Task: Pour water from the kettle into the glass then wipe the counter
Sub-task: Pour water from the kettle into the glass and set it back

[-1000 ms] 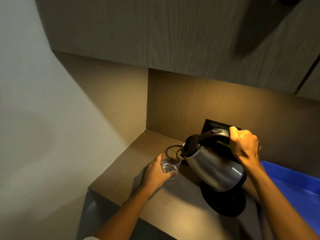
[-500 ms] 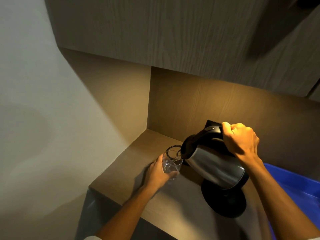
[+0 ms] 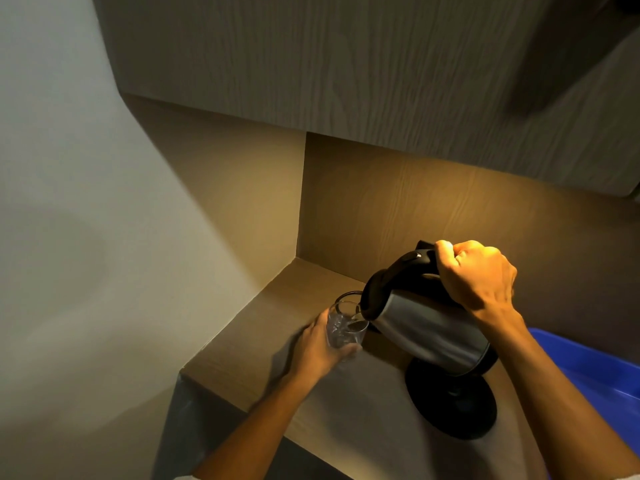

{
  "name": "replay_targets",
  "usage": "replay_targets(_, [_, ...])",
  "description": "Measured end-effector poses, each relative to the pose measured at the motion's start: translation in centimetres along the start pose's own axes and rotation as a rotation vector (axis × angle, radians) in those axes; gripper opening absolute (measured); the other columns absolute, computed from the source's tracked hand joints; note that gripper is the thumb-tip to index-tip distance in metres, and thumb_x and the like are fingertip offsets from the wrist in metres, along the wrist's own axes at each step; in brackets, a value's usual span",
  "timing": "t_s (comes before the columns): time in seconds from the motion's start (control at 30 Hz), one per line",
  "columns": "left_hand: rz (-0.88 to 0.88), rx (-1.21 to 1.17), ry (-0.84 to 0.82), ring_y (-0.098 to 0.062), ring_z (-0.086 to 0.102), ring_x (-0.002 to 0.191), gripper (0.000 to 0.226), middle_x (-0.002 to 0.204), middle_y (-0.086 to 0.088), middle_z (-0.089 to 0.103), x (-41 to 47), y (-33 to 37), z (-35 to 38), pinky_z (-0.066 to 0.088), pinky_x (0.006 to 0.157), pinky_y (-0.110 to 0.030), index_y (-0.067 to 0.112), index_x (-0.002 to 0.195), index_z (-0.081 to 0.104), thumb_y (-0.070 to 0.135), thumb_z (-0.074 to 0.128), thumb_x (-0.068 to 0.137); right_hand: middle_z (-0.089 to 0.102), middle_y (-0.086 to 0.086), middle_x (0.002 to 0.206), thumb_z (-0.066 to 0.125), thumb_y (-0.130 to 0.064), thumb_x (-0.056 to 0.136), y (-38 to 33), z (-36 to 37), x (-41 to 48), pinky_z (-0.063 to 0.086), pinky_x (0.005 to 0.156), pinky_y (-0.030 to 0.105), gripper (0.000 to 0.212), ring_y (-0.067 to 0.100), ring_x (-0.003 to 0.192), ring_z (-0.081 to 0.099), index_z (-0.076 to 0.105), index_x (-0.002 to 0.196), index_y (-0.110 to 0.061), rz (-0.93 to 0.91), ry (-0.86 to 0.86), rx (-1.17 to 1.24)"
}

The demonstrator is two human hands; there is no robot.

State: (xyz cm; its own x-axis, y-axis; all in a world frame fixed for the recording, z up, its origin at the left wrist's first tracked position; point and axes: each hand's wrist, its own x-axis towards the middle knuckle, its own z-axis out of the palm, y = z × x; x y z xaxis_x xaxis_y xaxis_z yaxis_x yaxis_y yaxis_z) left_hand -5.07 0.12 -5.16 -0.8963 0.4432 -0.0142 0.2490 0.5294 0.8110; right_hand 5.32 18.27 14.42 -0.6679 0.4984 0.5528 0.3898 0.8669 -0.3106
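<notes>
We've got the kettle (image 3: 429, 327) tipped w/ our right hand (image 3: 476, 278) clenched on its black handle, spout over the glass (image 3: 346, 323), which our left hand (image 3: 320, 348) wraps on the counter (image 3: 242, 358). Steel body's probably heavy and hot, so handle only; glass is fragile, slick. Vs half a sec ago, kettle's tilted steeper, off its base (image 3: 453, 403).

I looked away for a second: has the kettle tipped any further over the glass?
Yes. The kettle has tipped more steeply, its bottom lifted higher above the black base, spout lower toward the glass.
</notes>
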Motion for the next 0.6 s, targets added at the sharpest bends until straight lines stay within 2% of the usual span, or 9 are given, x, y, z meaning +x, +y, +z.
replay_targets(0.1, [0.009, 0.006, 0.012, -0.022, 0.044, 0.136, 0.106, 0.15, -0.001, 0.046, 0.02, -0.07, 0.08, 0.044, 0.107, -0.045, 0.027, 0.15, 0.024, 0.06, 0.078, 0.066, 0.045, 0.002, 0.041, 0.034, -0.04, 0.085, 0.21, 0.59, 0.17, 0.025, 0.047, 0.02, 0.055, 0.014, 0.041, 0.042, 0.049, 0.04, -0.012, -0.06, 0.103, 0.011])
replay_targets(0.27, [0.012, 0.002, 0.008, -0.02, 0.044, 0.136, 0.104, 0.15, 0.0, 0.045, 0.13, -0.2, 0.03, 0.044, 0.107, -0.043, 0.028, 0.151, 0.023, 0.059, 0.078, 0.067, 0.039, -0.004, 0.038, 0.034, -0.041, 0.086, 0.08, 0.77, 0.48, 0.031, 0.049, 0.023, 0.054, 0.013, 0.041, 0.041, 0.042, 0.038, -0.016, -0.093, 0.108, 0.001])
replay_targets(0.6, [0.011, 0.004, 0.002, -0.019, 0.047, 0.134, 0.104, 0.147, 0.001, 0.048, 0.14, -0.18, -0.22, 0.047, 0.105, -0.044, 0.029, 0.148, 0.027, 0.063, 0.077, 0.063, 0.036, -0.005, 0.036, 0.036, -0.04, 0.087, 0.01, 1.01, 0.52, 0.024, 0.047, 0.019, 0.055, 0.009, 0.037, 0.037, 0.04, 0.038, -0.015, -0.127, 0.141, -0.032])
